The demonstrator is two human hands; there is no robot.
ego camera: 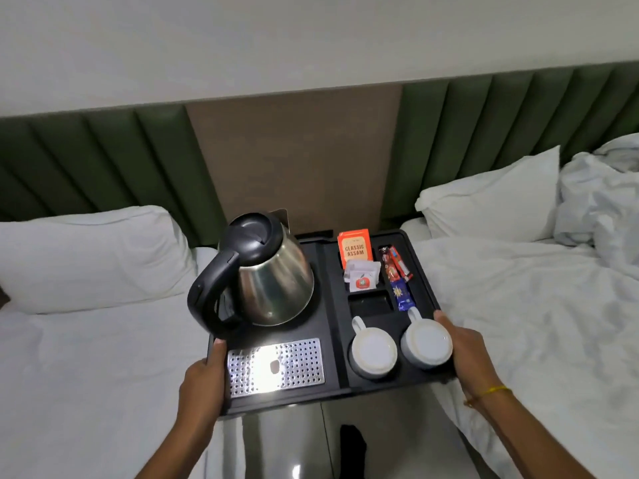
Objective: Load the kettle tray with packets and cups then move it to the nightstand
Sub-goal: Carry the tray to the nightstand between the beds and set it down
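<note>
A black kettle tray [332, 295] sits between two beds, below the brown wall panel. My left hand [204, 382] grips its near left edge, and my right hand [463, 350] grips its near right edge. On the tray's left stands a steel kettle [273, 281] with a black handle, behind a perforated metal drip plate [276, 366]. On its right are two upturned white cups [373, 352] [427, 344], an orange tea packet [354, 250], white sachets [361, 276], and red [396, 264] and blue [403, 295] sticks. What the tray rests on is hidden beneath it.
A white bed with a pillow [86, 257] lies on the left. Another pillow [491, 198] and a rumpled duvet [594, 209] are on the right bed. Green padded headboards [103, 160] flank the brown panel [294, 157]. Shiny floor [287, 444] shows below the tray.
</note>
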